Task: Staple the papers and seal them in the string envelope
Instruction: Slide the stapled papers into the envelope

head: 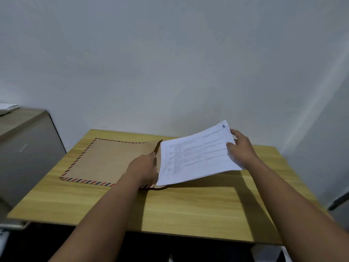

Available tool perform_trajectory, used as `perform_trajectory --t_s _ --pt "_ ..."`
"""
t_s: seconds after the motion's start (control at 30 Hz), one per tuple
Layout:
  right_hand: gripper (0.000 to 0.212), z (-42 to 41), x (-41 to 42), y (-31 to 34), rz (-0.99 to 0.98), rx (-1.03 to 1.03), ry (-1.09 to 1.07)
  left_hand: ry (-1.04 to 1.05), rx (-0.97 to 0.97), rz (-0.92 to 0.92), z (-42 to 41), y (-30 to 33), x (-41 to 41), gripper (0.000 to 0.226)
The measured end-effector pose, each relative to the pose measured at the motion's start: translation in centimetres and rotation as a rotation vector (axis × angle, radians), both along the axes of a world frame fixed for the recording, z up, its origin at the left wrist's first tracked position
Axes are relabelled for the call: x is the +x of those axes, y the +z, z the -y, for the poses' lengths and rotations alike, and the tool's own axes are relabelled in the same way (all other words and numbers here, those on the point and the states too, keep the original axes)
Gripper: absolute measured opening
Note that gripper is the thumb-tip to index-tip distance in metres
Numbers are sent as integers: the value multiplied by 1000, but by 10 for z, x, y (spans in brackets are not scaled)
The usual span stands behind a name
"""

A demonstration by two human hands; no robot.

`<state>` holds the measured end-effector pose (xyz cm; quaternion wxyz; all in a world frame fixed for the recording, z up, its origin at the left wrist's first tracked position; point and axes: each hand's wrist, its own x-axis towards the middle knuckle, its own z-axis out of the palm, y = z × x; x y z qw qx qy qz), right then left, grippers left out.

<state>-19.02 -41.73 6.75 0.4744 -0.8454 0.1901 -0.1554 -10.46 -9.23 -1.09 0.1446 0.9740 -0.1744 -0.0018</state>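
A sheaf of printed papers [198, 156], held tilted above the bench [188, 205] by its far-right corner in the curled fingers [231, 145] of the right hand [240, 148], points its near-left edge into the mouth of a brown striped-border envelope [109, 159] lying flat to the left. The left hand [144, 170], nearer the opening, pinches up the envelope's top layer, so the sheets must slide leftward along the envelope's long axis. Bare bench lies near and right; a grey cabinet [28, 148] stands beyond the left edge.
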Motion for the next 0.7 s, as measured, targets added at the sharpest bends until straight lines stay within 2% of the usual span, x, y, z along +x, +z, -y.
perform_trajectory --t_s 0.07,0.23,0.37,0.7 --pt "57 -5 5 -2 8 -11 -9 -13 23 15 4 1 -2 50" --pt "60 -30 16 -9 11 -25 24 -49 23 113 18 5 -4 27" --pt "66 -58 21 -19 36 -31 4 -23 3 127 28 7 -2 26" --pt "63 -132 30 -40 88 -85 14 -29 -11 125 45 9 -2 31"
